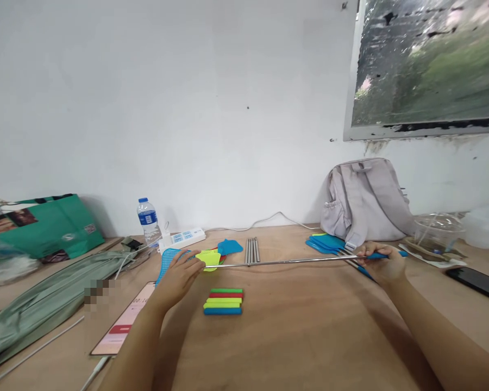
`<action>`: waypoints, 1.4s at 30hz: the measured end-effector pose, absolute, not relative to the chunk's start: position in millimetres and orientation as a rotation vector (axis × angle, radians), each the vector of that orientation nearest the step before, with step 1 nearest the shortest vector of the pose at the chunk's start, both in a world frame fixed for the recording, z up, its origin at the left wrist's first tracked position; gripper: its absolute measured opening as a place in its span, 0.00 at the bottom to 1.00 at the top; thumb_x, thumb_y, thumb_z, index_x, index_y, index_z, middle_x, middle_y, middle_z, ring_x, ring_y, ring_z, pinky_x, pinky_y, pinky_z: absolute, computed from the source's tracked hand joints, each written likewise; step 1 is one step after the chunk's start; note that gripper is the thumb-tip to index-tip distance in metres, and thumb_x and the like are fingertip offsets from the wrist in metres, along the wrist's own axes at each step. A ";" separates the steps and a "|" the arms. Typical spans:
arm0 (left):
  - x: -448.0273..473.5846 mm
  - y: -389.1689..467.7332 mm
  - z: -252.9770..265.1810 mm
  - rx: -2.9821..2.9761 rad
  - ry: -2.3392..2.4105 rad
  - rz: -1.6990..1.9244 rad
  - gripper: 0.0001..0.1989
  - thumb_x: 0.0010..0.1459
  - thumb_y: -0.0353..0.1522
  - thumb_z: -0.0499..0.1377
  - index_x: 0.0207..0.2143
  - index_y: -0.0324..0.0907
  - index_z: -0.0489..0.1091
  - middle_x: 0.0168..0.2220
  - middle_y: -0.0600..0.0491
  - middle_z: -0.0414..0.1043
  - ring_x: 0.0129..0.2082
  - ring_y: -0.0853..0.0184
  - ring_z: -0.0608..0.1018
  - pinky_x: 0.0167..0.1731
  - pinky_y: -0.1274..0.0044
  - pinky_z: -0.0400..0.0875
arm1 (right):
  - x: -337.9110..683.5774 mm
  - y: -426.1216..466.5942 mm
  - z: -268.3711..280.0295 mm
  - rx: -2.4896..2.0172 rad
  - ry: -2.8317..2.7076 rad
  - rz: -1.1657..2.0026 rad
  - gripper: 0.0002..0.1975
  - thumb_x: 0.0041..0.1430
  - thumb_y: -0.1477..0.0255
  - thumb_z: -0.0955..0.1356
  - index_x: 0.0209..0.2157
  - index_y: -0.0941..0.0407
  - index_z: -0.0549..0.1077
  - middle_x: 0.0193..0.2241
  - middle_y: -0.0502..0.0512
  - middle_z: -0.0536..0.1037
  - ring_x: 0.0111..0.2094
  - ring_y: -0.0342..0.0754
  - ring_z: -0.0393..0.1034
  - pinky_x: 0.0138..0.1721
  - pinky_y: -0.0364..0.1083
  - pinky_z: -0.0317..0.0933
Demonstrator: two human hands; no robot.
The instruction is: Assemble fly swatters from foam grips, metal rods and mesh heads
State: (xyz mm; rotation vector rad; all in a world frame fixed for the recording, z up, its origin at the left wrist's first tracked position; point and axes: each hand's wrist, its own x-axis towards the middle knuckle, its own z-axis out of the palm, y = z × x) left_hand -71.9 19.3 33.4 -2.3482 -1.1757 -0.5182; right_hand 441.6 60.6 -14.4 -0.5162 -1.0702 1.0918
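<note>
A fly swatter with an extended metal rod (277, 263) stretches level between my hands above the table. My left hand (183, 274) is closed at its left end, next to the blue mesh head (168, 260). Around the blue handle at the other end, my right hand (381, 262) has its fingers wrapped. Beyond the rod lie loose swatter heads, a yellow one (209, 259) and a blue one (230, 246), with red partly hidden among them. Several short metal rods (252, 251) stand side by side behind it. Nearer me, green, red, yellow and blue handles (223, 302) lie in a row.
More blue swatters (326, 243) lie by a grey backpack (362, 201) at the back right. A dark phone (478, 283) is at far right. On the left are a lit phone (124, 326), a green pouch (61, 296), a water bottle (147, 220) and a power strip (183, 238).
</note>
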 end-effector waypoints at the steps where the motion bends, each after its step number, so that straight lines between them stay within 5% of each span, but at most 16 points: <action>1: -73.9 19.6 33.7 -2.343 -1.173 -0.511 0.11 0.59 0.30 0.45 0.36 0.45 0.67 0.37 0.54 0.72 0.50 0.62 0.65 0.52 0.66 0.51 | 446.1 60.6 -14.9 -0.529 -1.040 1.088 0.09 0.37 0.70 0.60 0.13 0.54 0.69 0.15 0.56 0.71 0.18 0.48 0.63 0.17 0.47 0.56; 28: -121.9 28.0 26.8 -2.110 -1.043 -0.576 0.13 0.55 0.29 0.46 0.36 0.47 0.69 0.36 0.53 0.74 0.51 0.61 0.67 0.54 0.66 0.51 | 473.5 48.3 -0.4 -0.561 -0.638 1.012 0.05 0.28 0.75 0.59 0.10 0.56 0.65 0.11 0.55 0.64 0.18 0.49 0.63 0.13 0.45 0.54; 38: -82.7 20.7 29.9 -1.975 -1.156 -0.697 0.11 0.57 0.33 0.47 0.38 0.44 0.68 0.44 0.52 0.71 0.54 0.57 0.62 0.55 0.62 0.46 | 461.0 56.1 -14.0 -0.542 -0.499 1.006 0.06 0.39 0.71 0.59 0.13 0.56 0.60 0.13 0.50 0.62 0.15 0.43 0.61 0.09 0.40 0.52; 42: -39.2 11.9 31.6 -1.751 -1.333 -1.081 0.12 0.55 0.34 0.49 0.38 0.40 0.69 0.41 0.44 0.70 0.46 0.54 0.68 0.47 0.61 0.57 | 451.6 59.9 -13.4 -0.528 -0.447 0.991 0.07 0.41 0.73 0.58 0.15 0.56 0.60 0.14 0.50 0.63 0.16 0.43 0.62 0.08 0.39 0.52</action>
